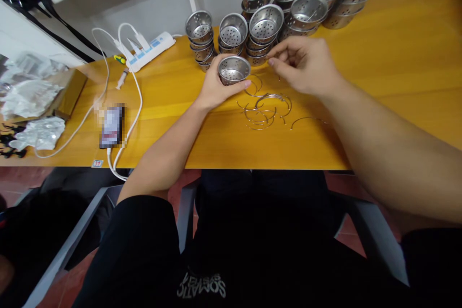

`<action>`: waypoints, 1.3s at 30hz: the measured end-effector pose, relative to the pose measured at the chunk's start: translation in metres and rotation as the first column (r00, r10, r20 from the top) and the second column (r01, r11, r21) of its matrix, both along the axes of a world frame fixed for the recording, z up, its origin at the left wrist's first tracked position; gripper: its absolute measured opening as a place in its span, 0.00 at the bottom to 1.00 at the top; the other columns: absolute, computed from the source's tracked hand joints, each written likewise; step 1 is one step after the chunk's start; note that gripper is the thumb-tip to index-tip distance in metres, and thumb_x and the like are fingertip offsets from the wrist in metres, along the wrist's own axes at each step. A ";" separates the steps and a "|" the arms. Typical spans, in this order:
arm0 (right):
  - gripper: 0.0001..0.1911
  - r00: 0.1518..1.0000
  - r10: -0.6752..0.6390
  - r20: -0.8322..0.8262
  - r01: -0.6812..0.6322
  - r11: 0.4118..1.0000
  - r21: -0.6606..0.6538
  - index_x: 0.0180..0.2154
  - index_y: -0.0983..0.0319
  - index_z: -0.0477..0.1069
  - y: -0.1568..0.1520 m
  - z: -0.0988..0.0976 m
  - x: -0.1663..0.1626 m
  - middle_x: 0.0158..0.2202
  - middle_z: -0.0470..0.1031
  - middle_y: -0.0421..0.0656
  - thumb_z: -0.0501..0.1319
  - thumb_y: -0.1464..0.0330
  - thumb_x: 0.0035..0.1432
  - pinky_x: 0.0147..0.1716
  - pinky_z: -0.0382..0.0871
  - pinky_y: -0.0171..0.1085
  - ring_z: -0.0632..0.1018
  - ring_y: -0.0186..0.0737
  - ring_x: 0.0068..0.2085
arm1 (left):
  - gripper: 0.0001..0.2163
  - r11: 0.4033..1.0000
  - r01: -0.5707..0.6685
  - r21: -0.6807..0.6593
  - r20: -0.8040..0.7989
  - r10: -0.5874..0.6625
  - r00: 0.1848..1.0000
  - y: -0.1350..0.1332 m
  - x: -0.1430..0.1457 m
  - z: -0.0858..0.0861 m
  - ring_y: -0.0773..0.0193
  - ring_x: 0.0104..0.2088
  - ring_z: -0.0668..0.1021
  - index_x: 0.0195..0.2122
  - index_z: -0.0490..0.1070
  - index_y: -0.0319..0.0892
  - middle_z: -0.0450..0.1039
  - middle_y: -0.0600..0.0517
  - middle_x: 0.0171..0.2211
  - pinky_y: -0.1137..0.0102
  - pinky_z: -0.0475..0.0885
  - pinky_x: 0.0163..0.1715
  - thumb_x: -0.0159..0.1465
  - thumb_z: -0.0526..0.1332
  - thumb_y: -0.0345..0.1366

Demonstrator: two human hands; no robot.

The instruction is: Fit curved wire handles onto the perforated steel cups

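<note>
My left hand is closed around a small perforated metal cup, tilted with its mouth toward me; the thumb lies along the near side of the cup. To the right of the cup, my right hand pinches a thin wire between thumb and forefinger. Most of that wire is hidden, and a short end seems to show below the palm. Several loose curved metal wires lie on the table just below both hands.
Stacks of perforated metal cups stand along the back of the yellow table. To the left are a white power strip with cables, a syringe, a phone on a charging cable, and clear plastic bags.
</note>
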State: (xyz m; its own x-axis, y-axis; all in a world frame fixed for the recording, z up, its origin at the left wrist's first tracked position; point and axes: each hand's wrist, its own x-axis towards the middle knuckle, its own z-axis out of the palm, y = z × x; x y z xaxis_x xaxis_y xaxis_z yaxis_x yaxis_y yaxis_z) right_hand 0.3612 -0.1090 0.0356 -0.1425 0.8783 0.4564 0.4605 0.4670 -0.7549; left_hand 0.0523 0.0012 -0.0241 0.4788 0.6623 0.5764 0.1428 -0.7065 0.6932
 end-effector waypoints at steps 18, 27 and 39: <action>0.35 0.998 -0.063 0.021 0.063 0.998 -0.011 0.53 0.47 0.87 -0.005 0.003 -0.006 0.39 0.83 0.48 0.73 0.24 0.76 0.43 0.84 0.59 0.80 0.54 0.38 | 0.59 0.994 0.061 0.091 -0.037 -0.057 0.998 0.033 -0.002 -0.028 0.41 0.78 0.85 0.90 0.59 0.56 0.77 0.40 0.78 0.43 0.77 0.86 0.71 0.72 0.86; 0.37 0.998 -0.063 0.009 0.064 0.998 -0.012 0.50 0.48 0.89 -0.013 0.012 -0.009 0.46 0.90 0.53 0.74 0.23 0.74 0.49 0.88 0.65 0.86 0.62 0.45 | 0.60 0.999 0.042 0.030 -0.042 -0.041 0.998 0.008 0.001 -0.011 0.41 0.74 0.87 0.86 0.66 0.53 0.80 0.38 0.76 0.41 0.79 0.84 0.66 0.75 0.88; 0.21 0.991 -0.104 0.086 0.110 0.991 -0.073 0.53 0.50 0.91 -0.030 0.026 -0.043 0.42 0.87 0.49 0.75 0.41 0.80 0.52 0.86 0.60 0.83 0.56 0.42 | 0.60 0.992 0.126 0.010 -0.131 -0.124 0.984 -0.027 0.031 -0.014 0.38 0.80 0.85 0.88 0.57 0.53 0.75 0.40 0.78 0.40 0.77 0.88 0.70 0.78 0.82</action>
